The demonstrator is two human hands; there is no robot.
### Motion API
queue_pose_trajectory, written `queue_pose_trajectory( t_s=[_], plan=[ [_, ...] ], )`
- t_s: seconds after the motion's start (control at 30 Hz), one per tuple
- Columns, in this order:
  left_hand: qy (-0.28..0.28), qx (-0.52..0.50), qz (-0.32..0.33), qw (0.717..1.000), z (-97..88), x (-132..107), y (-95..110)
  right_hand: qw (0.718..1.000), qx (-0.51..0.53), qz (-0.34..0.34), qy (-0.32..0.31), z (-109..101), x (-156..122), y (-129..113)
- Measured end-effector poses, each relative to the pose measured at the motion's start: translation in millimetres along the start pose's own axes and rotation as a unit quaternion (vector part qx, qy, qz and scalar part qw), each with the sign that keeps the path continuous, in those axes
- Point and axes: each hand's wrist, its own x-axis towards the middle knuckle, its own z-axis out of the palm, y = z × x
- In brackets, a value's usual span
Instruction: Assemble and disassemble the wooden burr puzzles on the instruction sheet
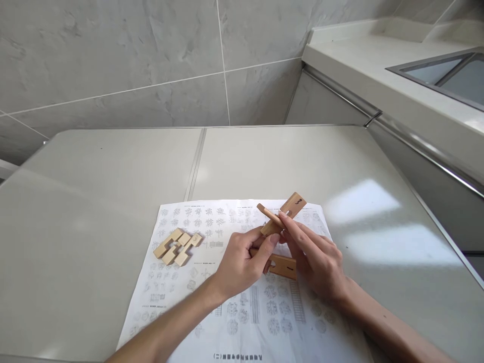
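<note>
Over the printed sheet, both my hands are close together around several flat wooden puzzle pieces. My left hand (242,262) is closed, its thumb and fingers gripping the wooden puzzle piece marked 1 (284,267), which sticks out to the right below the thumb. Above it slants the wooden puzzle piece marked 3 (294,202), crossed by a narrow wooden piece (267,212) seen edge-on. The fingers of my right hand (317,249) are closed on these upper pieces. How the pieces join is partly hidden by my fingers.
Small wooden puzzle blocks (171,252) lie grouped left of my hands on the paper sheet (151,312) of printed diagrams. The sheet rests on a glossy pale table (75,227). A white counter (363,65) with a metal-framed inset stands at the right, and a grey tiled wall (132,50) behind.
</note>
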Motion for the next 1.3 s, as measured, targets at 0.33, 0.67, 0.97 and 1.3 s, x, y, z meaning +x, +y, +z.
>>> queue_pose_trajectory(
  t_s=[0.33,0.67,0.97,1.3],
  plan=[
    [0.011,-0.011,0.001,1.000,2.8,-1,1,1.000,0.017,0.014,-0.004,-1,0,-3],
    [0.029,-0.014,0.011,0.999,7.5,-3,0,1.000,0.016,0.024,-0.001,-1,1,-7],
    [0.040,-0.010,0.006,0.999,9.1,-3,-1,0.999,0.030,0.030,-0.006,0,3,-8],
    [0.095,-0.044,-0.019,0.994,1.0,3,7,0.994,0.038,0.099,0.009,1,3,0]
  ],
)
